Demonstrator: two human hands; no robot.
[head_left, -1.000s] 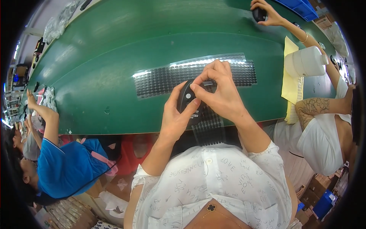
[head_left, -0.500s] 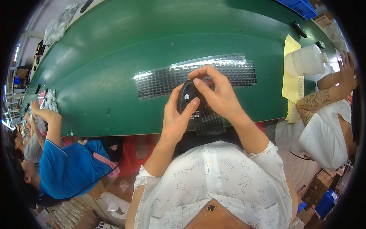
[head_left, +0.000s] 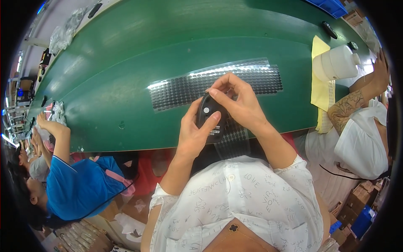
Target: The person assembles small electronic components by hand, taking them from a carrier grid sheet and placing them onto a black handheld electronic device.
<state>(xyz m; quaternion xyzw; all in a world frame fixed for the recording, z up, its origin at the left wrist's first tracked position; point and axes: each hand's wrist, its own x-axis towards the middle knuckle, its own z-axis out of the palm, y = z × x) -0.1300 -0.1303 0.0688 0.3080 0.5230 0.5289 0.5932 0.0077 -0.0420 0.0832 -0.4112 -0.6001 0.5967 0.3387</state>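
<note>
A black computer mouse [head_left: 215, 131] is held underside up in my left hand [head_left: 194, 130], with the thumb across its underside and the fingers round its side. A round pale spot and a white label show on that underside. My right hand [head_left: 240, 101] is at the mouse's far end, thumb and index fingertip pinched together; whatever lies between them is too small to make out. Under my hands, a clear strip of dark oval pads [head_left: 235, 140] reaches over the table's near edge. Beyond them lies a larger clear sheet of dark oval pads [head_left: 172, 90].
The green table [head_left: 126, 50] curves across the view. At right stand a white plastic bottle [head_left: 336, 64] and a yellow cloth [head_left: 319, 90], near a co-worker's tattooed arm [head_left: 348, 105]. A co-worker in blue [head_left: 79, 185] sits at left. A blue bin [head_left: 329, 6] is at the far right.
My right fingertips have shifted slightly left over the mouse's far end. The mouse stays in my left hand, nearly unmoved.
</note>
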